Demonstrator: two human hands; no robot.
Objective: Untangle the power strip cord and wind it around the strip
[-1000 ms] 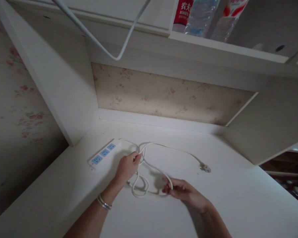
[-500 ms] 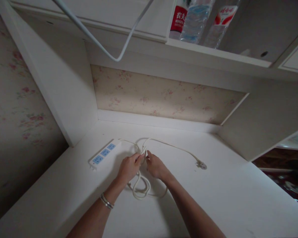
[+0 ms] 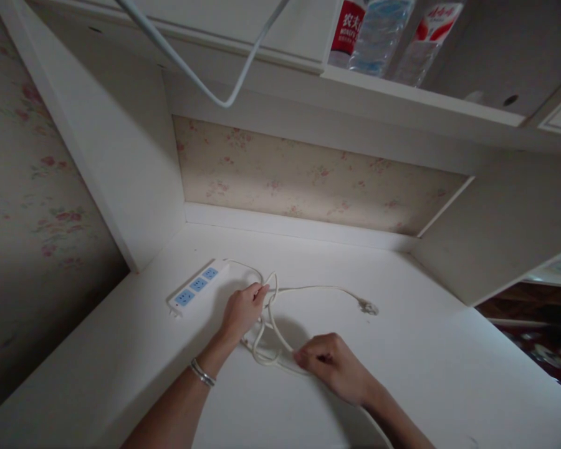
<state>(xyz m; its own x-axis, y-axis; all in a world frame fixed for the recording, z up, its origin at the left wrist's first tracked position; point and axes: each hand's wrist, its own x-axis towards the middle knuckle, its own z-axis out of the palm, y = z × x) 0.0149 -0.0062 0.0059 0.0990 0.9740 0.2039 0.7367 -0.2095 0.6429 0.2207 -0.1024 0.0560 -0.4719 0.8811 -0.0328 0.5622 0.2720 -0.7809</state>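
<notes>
A white power strip [image 3: 196, 288] with blue socket faces lies at the left of the white desktop. Its cream power cord [image 3: 280, 337] runs into a loose tangle in the middle. My left hand [image 3: 245, 307], with a silver bracelet on the wrist, is closed on the cord at the tangle's upper left. Nearer to me and to the right, my right hand [image 3: 331, 368] pinches a stretch of the same cord, with part of it passing under the forearm. The cord's plug [image 3: 368, 306] rests on the desktop, right of the tangle.
A shelf [image 3: 425, 96] above holds several plastic bottles [image 3: 383, 37]. A pale bent cable or rod [image 3: 227, 103] hangs at the upper left. White side panels [image 3: 116, 149] flank the desktop [image 3: 243, 411], and flowered wallpaper [image 3: 299, 174] covers the back.
My right hand has moved from beside the left hand toward me and to the right, drawing cord with it. The plug has slid a little left. My left hand stays near its place.
</notes>
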